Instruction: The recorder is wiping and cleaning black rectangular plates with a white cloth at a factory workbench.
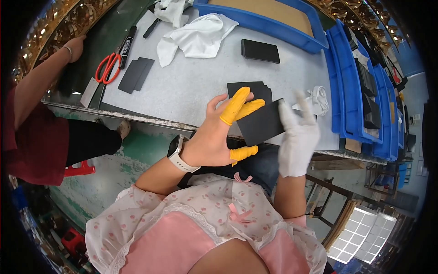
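Note:
A flat black rectangular plate [261, 124] is held tilted above the front edge of the table. Yellow finger cots cover some fingers of my left hand [211, 132], and a watch is on its wrist. Those fingers span the plate's left side, two near the upper corner and one at the lower corner. My right hand [298, 141], in a white glove, is at the plate's right edge; its fingers are smeared by motion. Just behind, several black plates [242, 86] lie fanned on the white-covered tabletop, partly hidden by my left fingers.
A black stack [260, 51] stands farther back, near a blue tray [273, 25]. Blue bins [360, 86] line the right side. White cloths [198, 36], orange-handled scissors [108, 68], a black marker [128, 48] and two dark plates [136, 74] lie left. Another person's arm [43, 86] rests at far left.

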A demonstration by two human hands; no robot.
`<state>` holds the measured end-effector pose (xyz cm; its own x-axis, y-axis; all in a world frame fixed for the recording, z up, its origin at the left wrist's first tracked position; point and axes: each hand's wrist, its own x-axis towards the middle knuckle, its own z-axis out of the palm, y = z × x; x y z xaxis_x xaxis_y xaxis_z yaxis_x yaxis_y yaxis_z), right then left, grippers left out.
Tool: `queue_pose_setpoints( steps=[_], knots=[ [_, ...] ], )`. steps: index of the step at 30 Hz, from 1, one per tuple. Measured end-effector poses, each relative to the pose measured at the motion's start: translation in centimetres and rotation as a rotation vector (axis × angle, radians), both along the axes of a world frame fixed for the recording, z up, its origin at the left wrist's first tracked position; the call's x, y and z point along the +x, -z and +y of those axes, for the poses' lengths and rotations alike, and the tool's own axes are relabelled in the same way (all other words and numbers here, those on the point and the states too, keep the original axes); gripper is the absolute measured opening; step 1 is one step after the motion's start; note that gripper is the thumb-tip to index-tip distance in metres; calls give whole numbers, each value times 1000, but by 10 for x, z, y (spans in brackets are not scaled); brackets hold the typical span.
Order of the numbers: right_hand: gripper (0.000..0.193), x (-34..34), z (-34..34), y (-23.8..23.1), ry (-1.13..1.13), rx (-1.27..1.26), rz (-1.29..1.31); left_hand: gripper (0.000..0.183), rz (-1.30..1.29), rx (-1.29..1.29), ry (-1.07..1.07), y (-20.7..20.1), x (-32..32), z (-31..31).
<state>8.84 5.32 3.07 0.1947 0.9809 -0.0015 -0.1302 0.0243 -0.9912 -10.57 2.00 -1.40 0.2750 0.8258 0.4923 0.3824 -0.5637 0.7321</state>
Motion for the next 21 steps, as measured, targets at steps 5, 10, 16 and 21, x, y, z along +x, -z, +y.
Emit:
queue_pose_setpoints(
  steps=[5, 10, 16, 21],
  knots=[
    [46, 50, 30, 4, 174, 149, 8, 122, -213, -162, 209, 4, -3, -4],
    [47, 40, 12, -9, 52, 22, -120, 121, -236, -194, 211, 6, -4, -4],
    [56, 29, 0, -8, -131, -89, -317, 119, -157, -125, 68, 20, 0, 3],
    [54, 27, 4, 1, -36, -29, -316, 123, -118, -73, -78, 19, -6, 7]
  ],
)
